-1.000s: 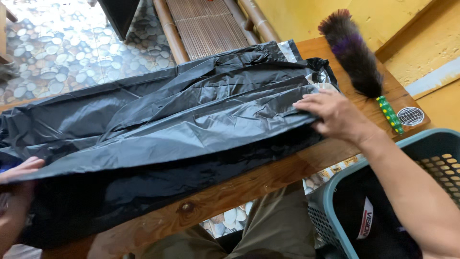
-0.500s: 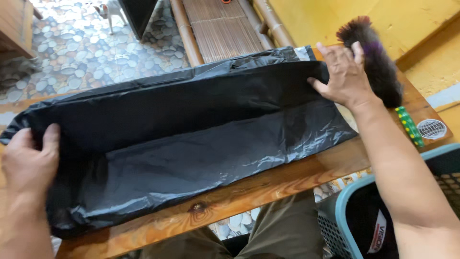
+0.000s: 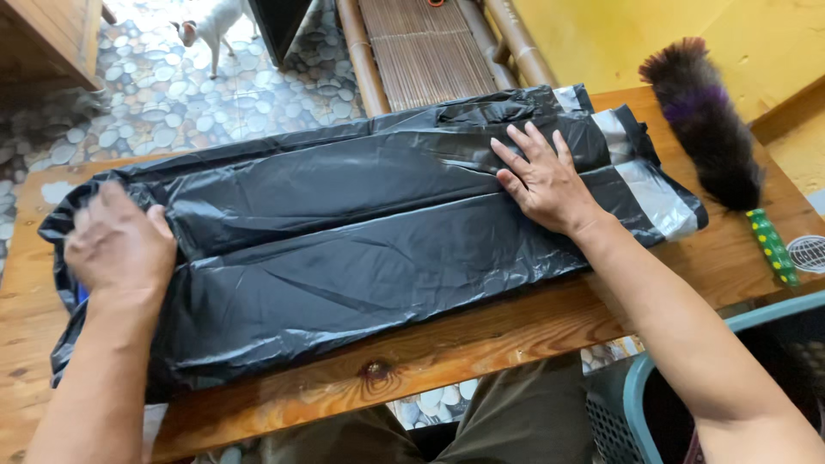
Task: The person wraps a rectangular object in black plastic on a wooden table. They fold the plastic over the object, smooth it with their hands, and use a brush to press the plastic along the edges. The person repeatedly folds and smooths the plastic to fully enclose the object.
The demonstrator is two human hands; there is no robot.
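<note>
- Head view: the left hand [image 3: 119, 245] lies flat and blurred, fingers loosely spread, on the left end of the black plastic bag [image 3: 361, 232], apparently pinning its fold.
- The bag lies folded lengthwise across the wooden worktop [image 3: 481, 339].
- The right hand [image 3: 546, 180] presses open-palmed on the bag's right part, gripping nothing.
- A feather duster [image 3: 709, 129] lies beside the bag.
- The teal basket [image 3: 679, 361] holds something dark; what it is I cannot tell.

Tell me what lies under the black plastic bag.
The bag lies folded on a wooden table, whose bare boards show around it. Both hands press on top: left hand, right hand. Anything between bag and table is covered, so it cannot be seen.
</note>
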